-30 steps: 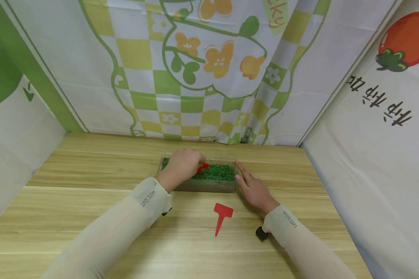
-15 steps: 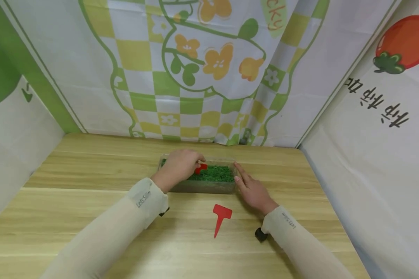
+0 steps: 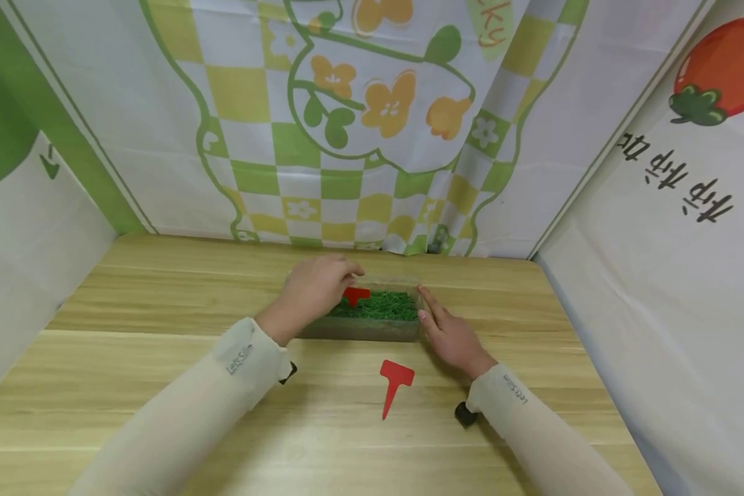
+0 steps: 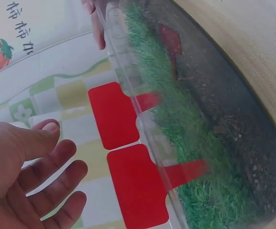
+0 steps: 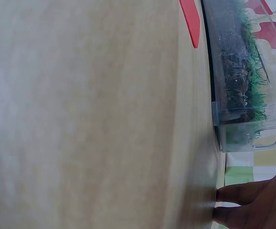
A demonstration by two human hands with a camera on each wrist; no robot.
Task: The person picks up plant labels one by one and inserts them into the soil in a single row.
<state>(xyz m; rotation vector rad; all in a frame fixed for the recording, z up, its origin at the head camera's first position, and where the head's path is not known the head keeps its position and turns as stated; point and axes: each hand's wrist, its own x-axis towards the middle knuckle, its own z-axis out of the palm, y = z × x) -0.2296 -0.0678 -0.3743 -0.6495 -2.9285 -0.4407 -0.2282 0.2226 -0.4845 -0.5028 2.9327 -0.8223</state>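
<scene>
A clear plastic box (image 3: 359,331) holds dark soil and green grass (image 3: 387,306). Two red T-shaped plant labels stand in the grass; in the left wrist view these are a nearer label (image 4: 138,186) and a farther label (image 4: 114,114). My left hand (image 3: 313,293) hovers over the box's left part, fingers loosely bent, holding nothing and apart from the labels. It hides one label from the head view. With fingers extended, my right hand (image 3: 452,341) rests against the box's right end. A third red plant label (image 3: 397,375) lies flat on the table before the box.
The wooden table (image 3: 161,372) meets a patterned curtain (image 3: 341,186) just behind the box. Printed cloth walls (image 3: 645,275) stand at both sides. A small black object (image 3: 465,415) sits by the right cuff.
My left hand has let go of the red plant label in the grass and drawn slightly up and left. The right hand keeps its place at the box's end.
</scene>
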